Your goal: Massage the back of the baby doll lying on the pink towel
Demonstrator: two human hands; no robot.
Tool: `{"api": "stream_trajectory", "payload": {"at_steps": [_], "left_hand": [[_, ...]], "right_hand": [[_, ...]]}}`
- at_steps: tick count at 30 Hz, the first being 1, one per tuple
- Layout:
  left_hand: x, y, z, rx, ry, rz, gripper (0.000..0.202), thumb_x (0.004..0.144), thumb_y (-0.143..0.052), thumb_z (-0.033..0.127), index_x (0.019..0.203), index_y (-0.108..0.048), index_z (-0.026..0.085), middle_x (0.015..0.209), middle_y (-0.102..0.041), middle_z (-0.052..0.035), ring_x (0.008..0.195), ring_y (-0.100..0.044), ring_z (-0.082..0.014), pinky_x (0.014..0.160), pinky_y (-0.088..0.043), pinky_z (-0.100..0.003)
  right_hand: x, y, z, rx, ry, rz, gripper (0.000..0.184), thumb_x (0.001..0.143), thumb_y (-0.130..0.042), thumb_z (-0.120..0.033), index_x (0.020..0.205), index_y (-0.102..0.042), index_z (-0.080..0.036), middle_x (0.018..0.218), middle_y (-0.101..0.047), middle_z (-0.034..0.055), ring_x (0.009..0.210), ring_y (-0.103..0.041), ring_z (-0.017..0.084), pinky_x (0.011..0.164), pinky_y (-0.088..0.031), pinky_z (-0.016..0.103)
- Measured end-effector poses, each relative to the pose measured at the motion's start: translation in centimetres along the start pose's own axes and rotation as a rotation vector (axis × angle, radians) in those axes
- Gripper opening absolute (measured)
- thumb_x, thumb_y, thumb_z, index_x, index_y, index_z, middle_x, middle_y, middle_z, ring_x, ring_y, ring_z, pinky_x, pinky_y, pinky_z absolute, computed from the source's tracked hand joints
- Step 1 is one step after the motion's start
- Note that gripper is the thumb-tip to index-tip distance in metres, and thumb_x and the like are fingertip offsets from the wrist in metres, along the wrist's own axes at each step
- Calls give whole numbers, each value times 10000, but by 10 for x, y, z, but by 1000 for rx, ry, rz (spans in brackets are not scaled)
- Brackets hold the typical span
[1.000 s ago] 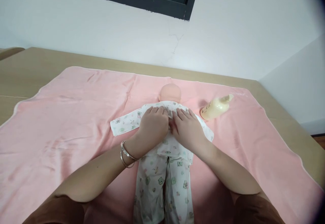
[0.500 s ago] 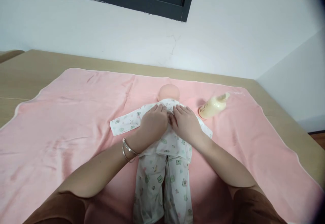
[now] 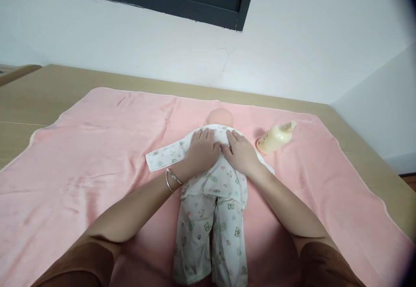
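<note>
A baby doll [image 3: 220,116] lies on a pink blanket, its smooth round head pointing away from me. It wears a white printed top [image 3: 224,178] and matching trousers [image 3: 194,239]. My left hand [image 3: 203,150] rests flat on the left side of the doll's upper body, fingers extended; two thin bangles circle that wrist. On the right side of the upper body lies my right hand [image 3: 241,151], also flat with its fingers out. The two thumbs nearly meet in the middle. One sleeve sticks out to the left; the other is partly hidden under my right forearm.
A cream-coloured pump bottle [image 3: 274,138] stands on the pink blanket [image 3: 97,157] to the right of the doll. The blanket covers much of a wooden table [image 3: 354,141]. Behind the table is a white wall with a dark window frame [image 3: 195,5].
Both hands have spread flatter over the doll's upper body, and the fingers are more stretched out. The whole view has shifted slightly.
</note>
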State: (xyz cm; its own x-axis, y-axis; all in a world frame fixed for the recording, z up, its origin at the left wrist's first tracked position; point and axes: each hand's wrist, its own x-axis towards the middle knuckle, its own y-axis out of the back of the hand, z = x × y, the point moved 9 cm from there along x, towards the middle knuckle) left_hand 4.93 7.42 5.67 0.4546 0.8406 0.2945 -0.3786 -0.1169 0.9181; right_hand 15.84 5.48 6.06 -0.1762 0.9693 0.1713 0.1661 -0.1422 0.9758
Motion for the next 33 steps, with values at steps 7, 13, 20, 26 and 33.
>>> {"api": "stream_trajectory", "payload": {"at_steps": [7,13,20,26,33], "left_hand": [[-35,12,38,141,-156,-113,517,950,-446,134,1450,-519,29,1517,-544,-236,1424,-497,-369,1155,-409,-518],[-14,19,20,59,-132,-107,317,1009,-411,198,1063,-711,111,1179,-733,-169,1187,-657,-290,1029,-508,-418],[1,12,-1,-43,61,50,327,1031,-440,279,1189,-674,115,1220,-727,-137,1157,-650,-291,1035,-494,-434],[-2,12,1,-11,63,41,289,1025,-457,288,1134,-676,133,1161,-742,-124,1063,-682,-278,916,-517,-406],[-2,10,-3,74,60,17,299,1025,-438,319,1027,-685,150,1012,-762,-104,901,-708,-281,773,-517,-404]], "right_hand": [[-21,0,-29,-113,209,76,485,1044,-363,-246,1430,-537,-10,1449,-590,273,1367,-540,359,1150,-404,506],[-27,13,-29,-134,112,102,373,1049,-353,-271,1116,-696,-141,1140,-749,158,1069,-686,286,878,-502,369],[-4,6,3,-74,-84,57,311,1023,-449,-414,1104,-635,-178,1081,-749,119,1010,-677,296,736,-454,344],[0,-2,6,42,13,32,360,1029,-418,-379,1233,-597,-142,1211,-726,153,1091,-656,306,897,-475,385],[-1,-4,5,99,47,55,425,1031,-402,-380,1301,-588,-108,1310,-690,177,1177,-631,324,990,-474,425]]}}
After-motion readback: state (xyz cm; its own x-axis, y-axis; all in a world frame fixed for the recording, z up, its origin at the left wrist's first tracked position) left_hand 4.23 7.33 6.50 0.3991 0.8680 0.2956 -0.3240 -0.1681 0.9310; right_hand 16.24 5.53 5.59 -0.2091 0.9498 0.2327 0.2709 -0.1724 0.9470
